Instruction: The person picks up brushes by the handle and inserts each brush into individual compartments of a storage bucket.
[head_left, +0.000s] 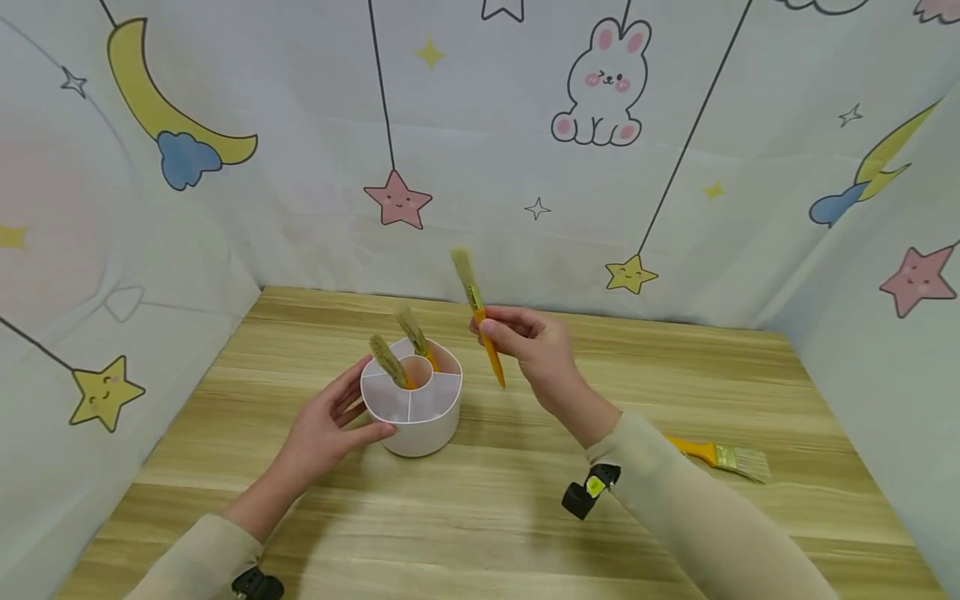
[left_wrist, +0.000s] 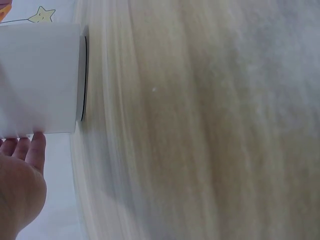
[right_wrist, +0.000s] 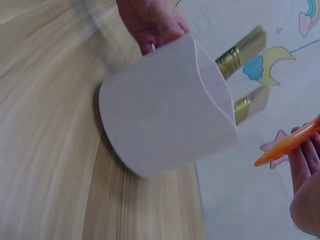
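Note:
A white round organizer (head_left: 422, 435) with several compartments stands upright on the table. My left hand (head_left: 324, 427) holds its left side, thumb on the front and fingers farther back. Two paintbrushes stand bristles up inside: one brush (head_left: 388, 362) leans left in the round middle compartment, and another brush (head_left: 417, 335) is in a compartment behind it. To the right of the organizer and above the table, my right hand (head_left: 536, 350) pinches a third paintbrush (head_left: 491, 346) by its orange handle. Its bristles point up and its handle tip points down. The right wrist view shows that handle (right_wrist: 287, 146) beside the organizer (right_wrist: 165, 107).
A flat paintbrush (head_left: 723, 457) with an orange handle lies on the wooden table (head_left: 465, 517) at the right, partly hidden by my right sleeve. A pale curtain (head_left: 487, 108) printed with stars, moons and a rabbit hangs behind and along both sides.

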